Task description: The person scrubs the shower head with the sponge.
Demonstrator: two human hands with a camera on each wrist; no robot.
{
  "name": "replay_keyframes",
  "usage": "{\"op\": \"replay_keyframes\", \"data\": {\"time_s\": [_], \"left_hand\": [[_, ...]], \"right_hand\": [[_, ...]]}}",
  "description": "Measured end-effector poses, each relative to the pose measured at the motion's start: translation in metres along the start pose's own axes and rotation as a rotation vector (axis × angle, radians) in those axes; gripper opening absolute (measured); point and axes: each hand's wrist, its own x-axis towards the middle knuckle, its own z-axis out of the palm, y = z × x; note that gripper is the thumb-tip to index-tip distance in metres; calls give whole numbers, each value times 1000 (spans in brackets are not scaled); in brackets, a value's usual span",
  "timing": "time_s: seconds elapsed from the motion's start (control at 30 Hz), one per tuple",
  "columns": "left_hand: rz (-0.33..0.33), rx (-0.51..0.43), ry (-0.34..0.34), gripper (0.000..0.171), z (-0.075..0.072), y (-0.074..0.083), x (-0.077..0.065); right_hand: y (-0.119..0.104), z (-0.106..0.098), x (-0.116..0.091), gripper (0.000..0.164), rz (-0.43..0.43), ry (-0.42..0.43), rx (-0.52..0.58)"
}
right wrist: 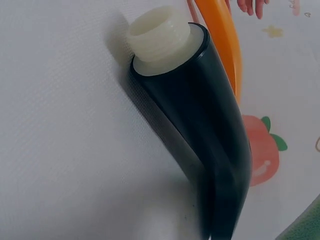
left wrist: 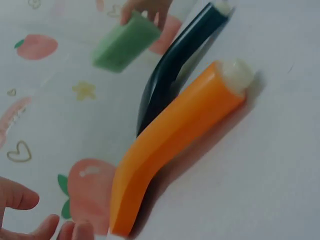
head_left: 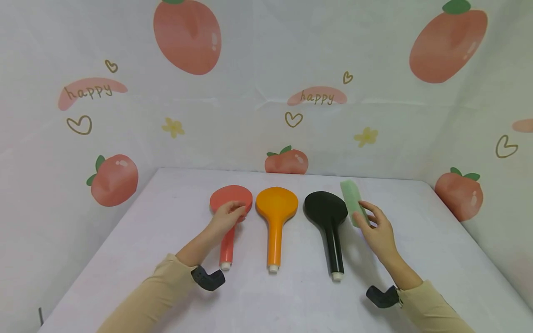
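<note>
Green spongy block is at approx 2 o'clock of the desk (12 = far edge), tilted, top end leaning twd 11; can't tell if it touches the desktop. R hand, coming in from 5 o'clock, has it pinched btwn thumb & fingers. Just beside the block, at its 9, is the black shower head, round end twd 12, handle running to just shy of 6 w/ a white threaded end; L wrist view shows a gap btwn block & black handle. Next along twd 9, the orange shower head, handle straight to 6, same white end. Then the red shower head, handle a touch past 6, partly covered by the L hand, which reaches in from 7. That hand's fingers are loosely bent w/ a moderate gap to the thumb, nothing in its grasp; can't tell if it touches the red one. Both arms wear tan sleeves, L sleeve at 7, R sleeve at 5, each w/ a black wrist gadget by the cuff. Behind, at 12, hangs a white cloth w/ peaches, hearts, yellow flowers & "happy" lettering.
</note>
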Motion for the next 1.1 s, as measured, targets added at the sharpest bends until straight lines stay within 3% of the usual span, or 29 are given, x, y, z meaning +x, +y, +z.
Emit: {"op": "replay_keyframes", "data": {"time_s": [0.1,0.2,0.3,0.5,0.67,0.83,1.1], "left_hand": [[-30,-58,-92,43,13,-2,-3],[-63,-65,-135,46,24,-5,-5],[-106,-85,-149,47,33,-8,-6],[-154,-233,-145,49,44,-15,-1],[-226,-297,-159,54,50,-18,2],[-271,-272,-185,57,58,-18,4],[-250,-135,-152,63,69,-24,8]], "right_hand": [[0,1,0,44,3,-9,-4],[0,1,0,44,5,-21,-6],[1,2,-1,45,9,-31,-6],[0,4,-1,45,14,-40,0],[-1,5,-1,45,20,-49,-3],[-1,5,-2,45,22,-52,-5],[0,6,-2,47,26,-72,-1]]}}
